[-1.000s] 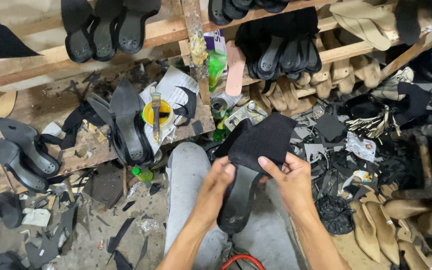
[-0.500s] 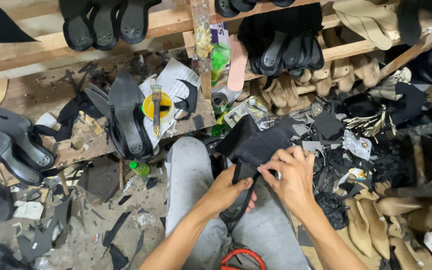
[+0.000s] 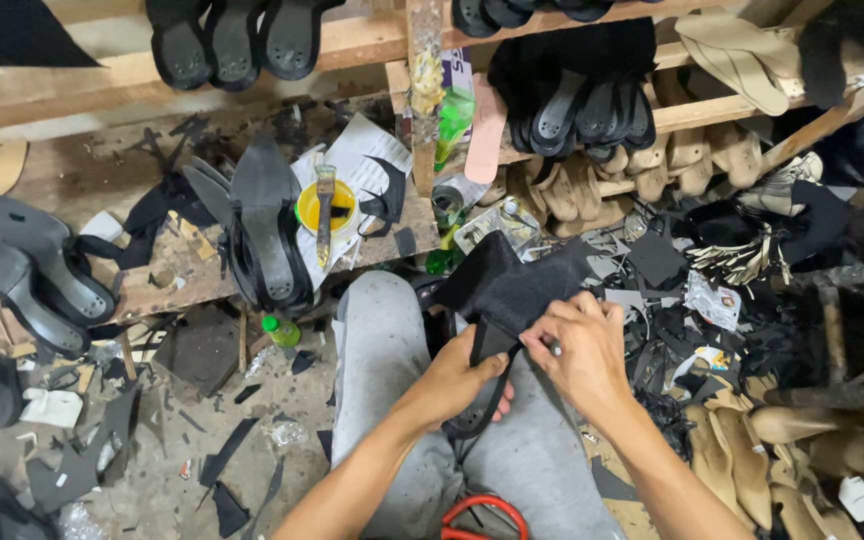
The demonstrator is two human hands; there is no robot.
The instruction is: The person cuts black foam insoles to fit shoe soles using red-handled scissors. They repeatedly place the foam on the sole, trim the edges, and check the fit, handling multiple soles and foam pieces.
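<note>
Your view is evenly lit and fairly bright in the middle, with soft light from above and no hard shadows. The bench [image 3: 182,270] and the grey trousers [image 3: 382,350] show clean detail. The right side falls dim, and black scraps there merge into one dark mass. The yellow tin [image 3: 326,206] shows a mild glare. Shelf [image 3: 352,40] lines bow near the far edge. Your hands look sharp, without motion blur.
</note>
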